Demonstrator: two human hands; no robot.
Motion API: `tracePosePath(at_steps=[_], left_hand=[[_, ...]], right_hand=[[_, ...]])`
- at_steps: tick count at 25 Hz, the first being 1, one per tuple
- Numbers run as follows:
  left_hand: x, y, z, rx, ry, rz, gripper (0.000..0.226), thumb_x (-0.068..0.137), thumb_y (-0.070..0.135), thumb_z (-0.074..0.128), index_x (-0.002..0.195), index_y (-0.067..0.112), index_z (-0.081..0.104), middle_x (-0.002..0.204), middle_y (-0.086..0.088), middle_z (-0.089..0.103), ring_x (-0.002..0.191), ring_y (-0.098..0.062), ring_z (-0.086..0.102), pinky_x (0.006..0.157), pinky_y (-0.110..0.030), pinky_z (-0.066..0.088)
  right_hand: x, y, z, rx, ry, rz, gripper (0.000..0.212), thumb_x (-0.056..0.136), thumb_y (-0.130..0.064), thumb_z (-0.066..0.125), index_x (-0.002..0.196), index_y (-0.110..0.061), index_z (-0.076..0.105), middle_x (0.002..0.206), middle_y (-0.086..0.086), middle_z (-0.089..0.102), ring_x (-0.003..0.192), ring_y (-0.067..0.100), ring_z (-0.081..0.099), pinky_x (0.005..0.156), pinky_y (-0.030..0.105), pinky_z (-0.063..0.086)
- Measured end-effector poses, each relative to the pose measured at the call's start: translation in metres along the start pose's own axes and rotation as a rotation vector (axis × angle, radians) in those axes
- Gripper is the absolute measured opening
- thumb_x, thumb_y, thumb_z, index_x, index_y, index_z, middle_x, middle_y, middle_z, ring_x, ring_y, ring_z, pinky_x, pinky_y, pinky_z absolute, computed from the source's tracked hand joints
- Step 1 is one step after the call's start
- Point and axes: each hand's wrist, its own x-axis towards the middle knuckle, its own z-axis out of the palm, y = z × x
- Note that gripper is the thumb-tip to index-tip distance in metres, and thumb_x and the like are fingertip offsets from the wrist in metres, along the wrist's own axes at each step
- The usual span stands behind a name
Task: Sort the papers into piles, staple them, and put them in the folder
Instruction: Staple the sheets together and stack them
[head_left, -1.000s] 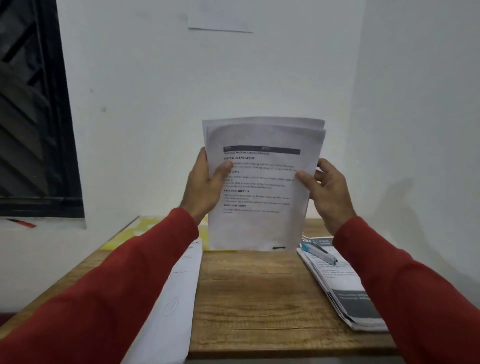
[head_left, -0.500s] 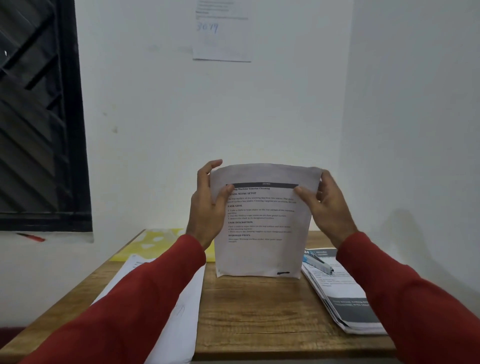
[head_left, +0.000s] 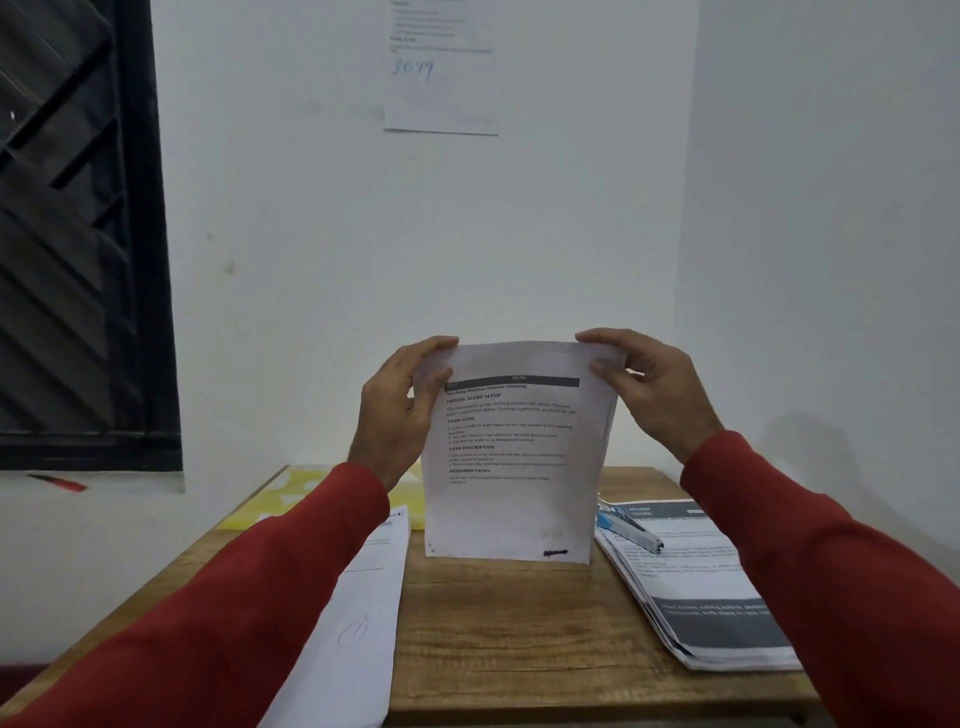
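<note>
1. Head view, left to right: loose white sheets (head_left: 358, 613) at 7 o'clock on the wooden table (head_left: 498, 634), partly under the left sleeve; yellow folder (head_left: 291, 499) behind them at 10 o'clock.
2. Left hand (head_left: 400, 415) pinches the upper left corner of the paper stack (head_left: 511, 467), thumb in front, fingers curled over the top edge.
3. Stack stands upright at table centre, bottom edge touching the wood; looks like squaring the sheets before stapling.
4. Right hand (head_left: 649, 395) pinches the upper right corner, fingers curled over the top.
5. Blue stapler (head_left: 628, 532) lies on the printed pile (head_left: 701, 587) at 3 o'clock, just beside the stack.
6. Risks: grip only at the top corners, so the sheets could bow or fan at the bottom and get stapled misaligned; a slipped sheet could fall onto either neighbouring pile and mix the sorting.
</note>
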Motion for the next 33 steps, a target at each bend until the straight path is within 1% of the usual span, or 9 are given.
tracePosePath(at_steps=[5,9,11,15,18,23,28,31,33], left_hand=[[0.0,-0.001,-0.006,0.008,-0.029,0.003,0.031,0.097,0.009,0.062,0.122,0.025,0.068,0.111,0.015,0.067,0.102,-0.009,0.062,0.08,-0.032,0.057],[0.004,-0.003,-0.009,0.032,-0.055,0.085,0.034,0.096,0.004,0.061,0.126,0.018,0.068,0.108,0.005,0.069,0.099,-0.009,0.061,0.077,-0.036,0.058],[0.006,-0.004,-0.009,0.033,-0.047,0.091,0.034,0.096,0.004,0.061,0.127,0.019,0.067,0.109,0.004,0.069,0.099,-0.012,0.062,0.078,-0.038,0.058],[0.009,0.002,-0.003,0.014,-0.037,-0.009,0.038,0.1,0.011,0.056,0.135,0.025,0.058,0.119,0.008,0.063,0.101,-0.007,0.06,0.083,-0.029,0.056],[0.006,0.002,0.005,-0.004,-0.044,-0.041,0.035,0.101,0.012,0.052,0.135,0.021,0.051,0.127,0.007,0.058,0.11,-0.011,0.059,0.094,-0.035,0.053],[0.007,0.004,0.001,-0.07,-0.026,-0.068,0.029,0.1,0.01,0.055,0.126,0.023,0.057,0.119,0.007,0.063,0.1,-0.018,0.064,0.08,-0.037,0.058],[0.009,0.005,-0.006,-0.035,-0.032,0.002,0.034,0.098,0.007,0.057,0.125,0.025,0.066,0.117,0.013,0.066,0.104,-0.013,0.063,0.085,-0.022,0.053],[0.01,0.003,-0.009,-0.007,-0.022,0.046,0.034,0.099,0.001,0.054,0.123,0.02,0.069,0.11,0.007,0.07,0.102,-0.012,0.064,0.084,-0.024,0.052],[0.011,0.001,-0.011,-0.006,-0.022,0.038,0.034,0.097,0.001,0.056,0.121,0.021,0.07,0.107,0.01,0.071,0.099,-0.013,0.065,0.082,-0.028,0.054]], right_hand=[[0.0,0.007,0.003,-0.031,0.029,-0.014,0.026,0.093,-0.003,0.064,0.113,-0.018,0.073,0.111,-0.003,0.072,0.1,0.0,0.063,0.081,0.011,0.049],[0.004,0.007,0.002,-0.024,0.034,0.0,0.026,0.094,0.0,0.061,0.111,-0.014,0.074,0.11,-0.001,0.073,0.097,-0.004,0.062,0.083,0.009,0.047],[0.005,0.007,0.002,0.009,0.043,0.021,0.028,0.094,0.002,0.06,0.109,-0.017,0.074,0.108,-0.004,0.073,0.097,-0.001,0.063,0.082,0.01,0.047],[0.007,0.007,0.005,0.089,0.088,0.072,0.032,0.094,0.004,0.057,0.109,-0.019,0.073,0.107,-0.007,0.072,0.098,0.004,0.064,0.083,0.016,0.049],[0.007,0.003,0.009,0.093,0.111,0.083,0.032,0.095,0.004,0.055,0.11,-0.017,0.073,0.109,-0.005,0.072,0.1,0.005,0.063,0.084,0.014,0.048],[0.005,0.0,0.006,0.078,0.069,0.066,0.03,0.095,0.001,0.058,0.109,-0.02,0.073,0.106,-0.008,0.072,0.092,0.002,0.065,0.08,0.013,0.049],[0.006,0.003,0.0,0.064,0.048,0.043,0.027,0.094,0.0,0.06,0.11,-0.016,0.074,0.109,-0.004,0.073,0.097,0.004,0.067,0.084,0.016,0.05],[0.007,0.002,0.001,0.079,0.047,0.048,0.026,0.094,0.001,0.06,0.11,-0.015,0.074,0.11,-0.003,0.073,0.099,0.004,0.067,0.086,0.015,0.05],[0.006,0.003,0.001,0.077,0.044,0.052,0.026,0.094,0.001,0.061,0.11,-0.014,0.075,0.11,-0.003,0.073,0.1,0.005,0.067,0.086,0.017,0.05]])
